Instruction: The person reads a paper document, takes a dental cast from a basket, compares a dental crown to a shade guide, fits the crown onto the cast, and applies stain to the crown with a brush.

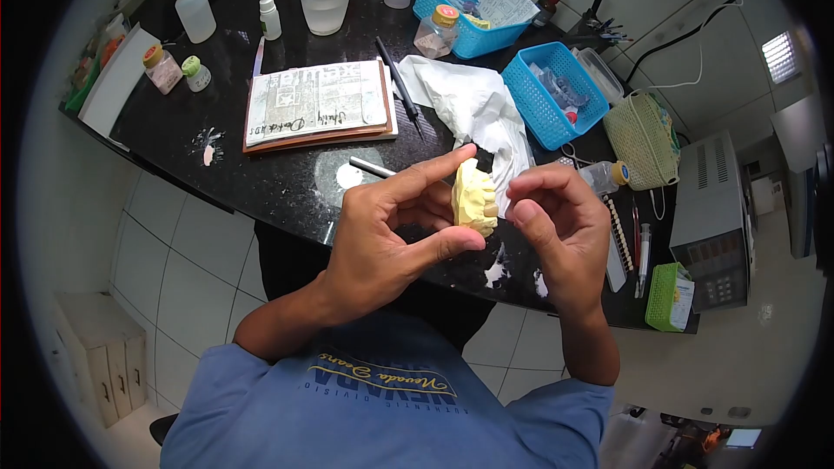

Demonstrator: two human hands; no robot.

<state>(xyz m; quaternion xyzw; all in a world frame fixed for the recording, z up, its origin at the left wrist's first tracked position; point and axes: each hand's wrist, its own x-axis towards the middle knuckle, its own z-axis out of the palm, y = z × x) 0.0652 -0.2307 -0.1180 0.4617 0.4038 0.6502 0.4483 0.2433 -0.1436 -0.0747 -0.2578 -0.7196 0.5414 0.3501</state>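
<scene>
My left hand grips a yellow plaster dental model between its thumb and fingers, holding it up above the counter. The model's row of teeth faces right, and a beige tooth piece sits on its lower part. Close beside those teeth is my right hand, its fingers curled and the thumb a little apart from the index finger; nothing shows in it. Behind my left hand, a metal-coloured rod lies over a round glass-like plate bearing white powder.
On the dark counter lie a paper-topped notebook, a black pen and crumpled white tissue. Bottles, jars and a measuring cup stand behind. Blue baskets and a green basket are to the right, near an oven-like appliance.
</scene>
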